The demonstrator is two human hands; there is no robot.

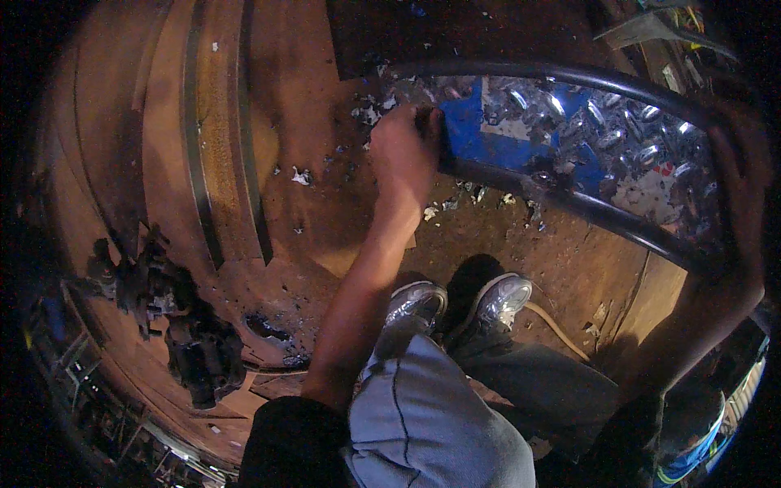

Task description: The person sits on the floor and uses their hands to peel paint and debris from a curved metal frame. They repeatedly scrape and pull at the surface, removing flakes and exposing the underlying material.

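A black tubular metal frame with a shiny, raised-pattern tread plate in it extends across the upper right, above the floor. Blue patches and torn whitish scraps show on the plate. My left hand is closed on the frame's left end, with its fingertips hidden behind the knuckles. At the right end, in deep shadow, my right hand wraps round the frame's edge.
A rusty steel channel lies on the brown floor plates at left. Dark machinery stands lower left. Torn scraps litter the floor near the frame. My shoes are below it, beside a thin tan hose.
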